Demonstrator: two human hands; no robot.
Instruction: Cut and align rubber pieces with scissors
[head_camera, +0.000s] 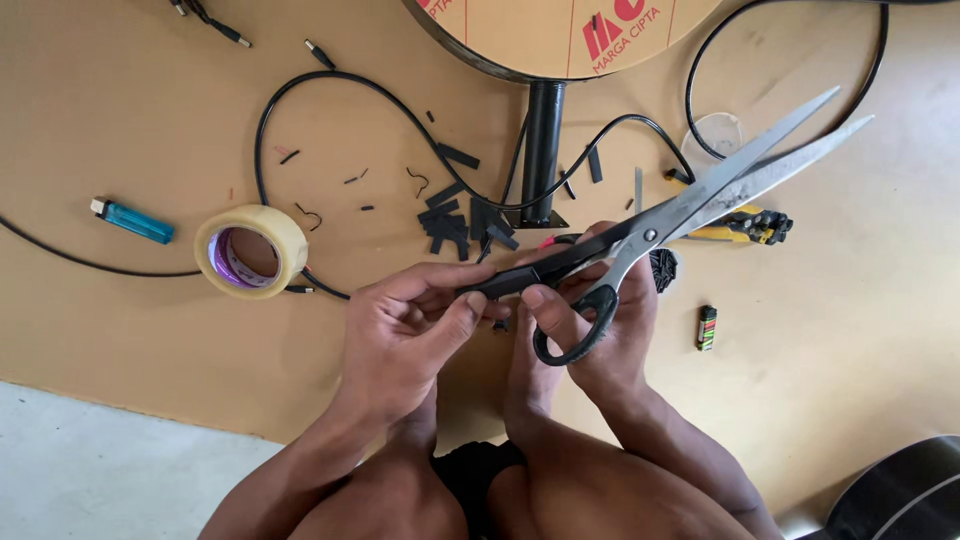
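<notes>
— Fingers?
— Left hand (410, 325) pinches a black strip (505, 283); right hand (600, 320) grips the scissors (690, 205), blades barely parted.
— Where's the strip?
— Just right of the tape roll (250, 250).

body: your two arms are bare to the frame edge, no sleeves | hands: left hand (405, 325) and right hand (590, 330) wear no gloves, rings or watch | below the grip: bare legs, black shorts (470, 470) between your thighs
</notes>
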